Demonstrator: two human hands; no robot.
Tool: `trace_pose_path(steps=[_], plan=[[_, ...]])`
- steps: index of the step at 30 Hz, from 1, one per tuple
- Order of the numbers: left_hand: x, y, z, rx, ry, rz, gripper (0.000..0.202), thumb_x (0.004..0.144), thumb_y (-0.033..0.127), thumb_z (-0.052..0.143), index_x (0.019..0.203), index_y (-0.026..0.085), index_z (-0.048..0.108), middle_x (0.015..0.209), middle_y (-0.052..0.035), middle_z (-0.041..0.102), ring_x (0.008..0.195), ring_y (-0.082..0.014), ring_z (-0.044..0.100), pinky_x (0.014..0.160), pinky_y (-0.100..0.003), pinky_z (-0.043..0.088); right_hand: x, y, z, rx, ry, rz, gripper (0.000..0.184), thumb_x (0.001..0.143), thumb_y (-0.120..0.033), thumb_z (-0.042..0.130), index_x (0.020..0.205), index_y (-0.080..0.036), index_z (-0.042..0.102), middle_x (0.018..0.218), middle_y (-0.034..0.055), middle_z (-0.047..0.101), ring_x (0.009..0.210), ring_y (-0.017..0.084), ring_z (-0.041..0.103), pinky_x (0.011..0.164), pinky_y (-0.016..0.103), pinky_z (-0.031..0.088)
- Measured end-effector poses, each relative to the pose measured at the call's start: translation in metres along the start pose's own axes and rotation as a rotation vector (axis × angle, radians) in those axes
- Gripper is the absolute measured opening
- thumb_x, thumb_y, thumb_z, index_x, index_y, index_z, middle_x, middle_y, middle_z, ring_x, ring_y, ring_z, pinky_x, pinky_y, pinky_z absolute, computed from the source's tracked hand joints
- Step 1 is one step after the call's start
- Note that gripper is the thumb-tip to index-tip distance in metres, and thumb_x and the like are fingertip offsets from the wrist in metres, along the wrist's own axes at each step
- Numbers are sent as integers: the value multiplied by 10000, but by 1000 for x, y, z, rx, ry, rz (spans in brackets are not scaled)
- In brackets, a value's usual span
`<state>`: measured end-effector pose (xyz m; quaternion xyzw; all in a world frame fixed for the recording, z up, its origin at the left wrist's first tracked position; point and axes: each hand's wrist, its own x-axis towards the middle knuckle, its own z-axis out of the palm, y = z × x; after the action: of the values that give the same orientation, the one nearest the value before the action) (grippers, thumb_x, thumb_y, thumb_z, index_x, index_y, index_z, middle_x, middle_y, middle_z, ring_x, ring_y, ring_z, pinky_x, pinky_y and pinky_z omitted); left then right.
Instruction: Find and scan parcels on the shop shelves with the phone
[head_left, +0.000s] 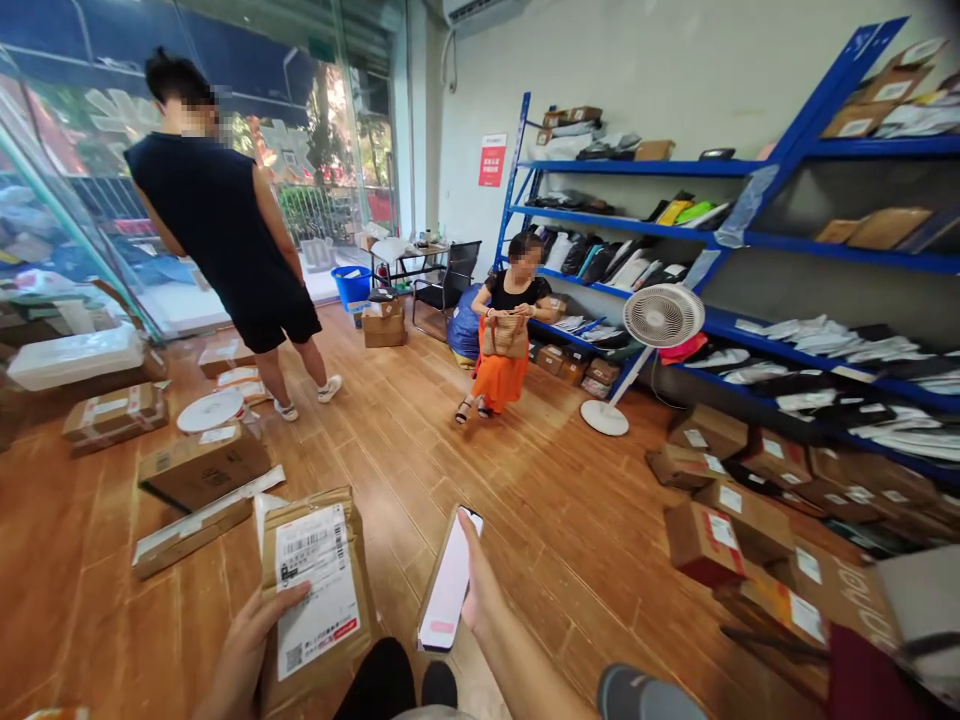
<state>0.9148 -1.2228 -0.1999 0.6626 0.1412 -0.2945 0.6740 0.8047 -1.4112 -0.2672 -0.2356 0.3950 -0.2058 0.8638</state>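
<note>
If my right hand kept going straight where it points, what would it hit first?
Nothing close, beyond the phone it holds. The right hand points over bare floor; the way looks free up to the far cartons, though depth is unclear.

left hand [251,640] gripping, right hand [474,592] gripping

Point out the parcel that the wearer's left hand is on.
The flat brown mailer with the large white label, nearest the camera; the left hand holds its lower edge, unlike the boxes beyond.
</note>
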Motion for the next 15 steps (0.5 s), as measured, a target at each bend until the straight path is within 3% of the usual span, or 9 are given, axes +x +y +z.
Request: trace_pose_path(steps=[3,7,11,15], plan=[[27,13,13,-5,18,-76,240,652,109,674,876,135,591,614,-36,683,495,-202,633,430,-255,509,22,-21,14,19,-33,50,494,624,-685,637,661,-192,610,484,-21,595,455,156,524,495,277,422],[69,37,28,-4,14,-42,275,683,131,662,949,143,594,631,-30,690,487,-203,633,450,-269,523,53,-44,42,23,-87,-14,385,647,-545,634,758,-178,660,598,-13,680,562,153,593,583,259,463],[117,74,44,42,-13,-61,252,690,158,660,931,125,595,655,-52,699,504,-220,642,482,-298,544,93,-59,75,-14,-96,-36,364,606,-456,656,753,-123,676,624,45,709,597,196,625,602,297,482],[165,118,66,50,-34,-7,236,625,164,697,844,125,620,627,-47,690,523,-213,648,472,-276,538,134,-65,107,-16,-23,-137,255,593,-357,690,747,-158,650,647,21,718,614,187,627,606,283,472]])
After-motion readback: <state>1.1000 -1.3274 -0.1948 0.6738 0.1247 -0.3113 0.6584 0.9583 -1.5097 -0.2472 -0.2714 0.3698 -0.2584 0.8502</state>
